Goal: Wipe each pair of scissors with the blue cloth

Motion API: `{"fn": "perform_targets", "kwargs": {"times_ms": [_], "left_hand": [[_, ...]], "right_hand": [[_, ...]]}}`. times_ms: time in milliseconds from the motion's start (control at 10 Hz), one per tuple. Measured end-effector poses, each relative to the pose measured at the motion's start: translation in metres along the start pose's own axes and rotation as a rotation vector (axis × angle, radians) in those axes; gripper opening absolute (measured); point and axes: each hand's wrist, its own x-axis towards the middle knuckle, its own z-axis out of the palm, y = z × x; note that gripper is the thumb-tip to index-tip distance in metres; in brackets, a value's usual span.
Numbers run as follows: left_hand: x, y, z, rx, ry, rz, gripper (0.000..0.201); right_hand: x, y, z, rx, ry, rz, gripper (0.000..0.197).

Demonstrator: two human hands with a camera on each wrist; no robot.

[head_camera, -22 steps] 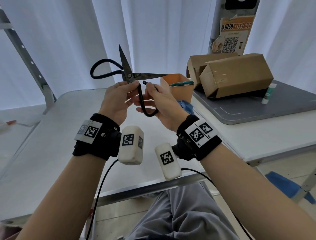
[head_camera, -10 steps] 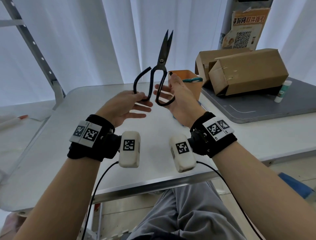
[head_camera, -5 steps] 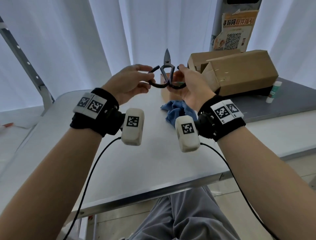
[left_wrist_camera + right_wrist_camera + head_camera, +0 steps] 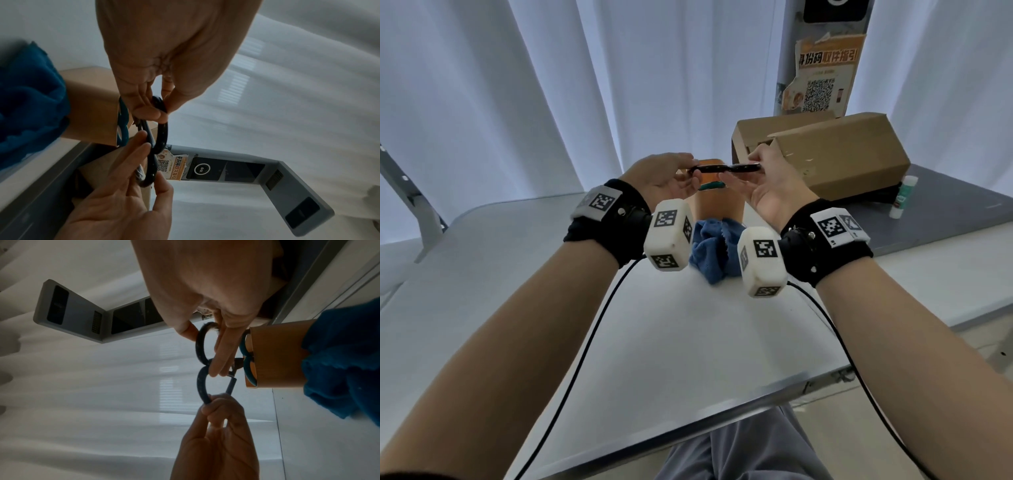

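An orange and white paper poster [image 4: 822, 73], torn at its edges and stuck to the grey upright panel [image 4: 789, 51] in the upper right of the head view, carried a line of Chinese characters, 身份码取件指引, above a black QR code. Smaller print beneath the heading was too small to read. The white wrist-camera housings [image 4: 669, 234] and black wristbands [image 4: 828, 240] near the frame's middle bore square black-and-white coded markers, without readable words.
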Motion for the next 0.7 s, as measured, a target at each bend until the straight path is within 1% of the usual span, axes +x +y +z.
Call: {"fn": "perform_targets", "kwargs": {"times_ms": [100,200,300,400,500,600,700], "left_hand": [[0.007,-0.003,0.004,-0.07,0.002,-0.073,0.003],[0.014,-0.008,0.005,-0.113,0.035,-0.096,0.015],[0.018,-0.013,0.004,-0.084,0.037,-0.1,0.007],[0.02,-0.018,0.002,-0.014,0.046,-0.12,0.01],[0.021,-0.021,-0.001,0.009,0.036,-0.102,0.011],[0.02,-0.023,-0.003,-0.013,0.048,-0.09,0.01],[0.021,-0.025,-0.009,-0.059,0.066,-0.077,0.02]], "right_hand": [[0.003,-0.002,-0.003,0.024,-0.002,0.025,0.007],[0.008,-0.001,-0.005,0.03,0.006,0.035,0.016],[0.01,0.0,-0.004,0.049,0.013,0.042,0.013],[0.01,0.001,-0.007,0.049,0.028,0.054,0.013],[0.009,0.003,-0.009,0.041,0.077,0.034,0.012],[0.005,0.005,-0.01,0.053,0.06,0.048,0.02],[0.003,0.009,-0.007,0.034,0.068,0.068,0.028]]}}
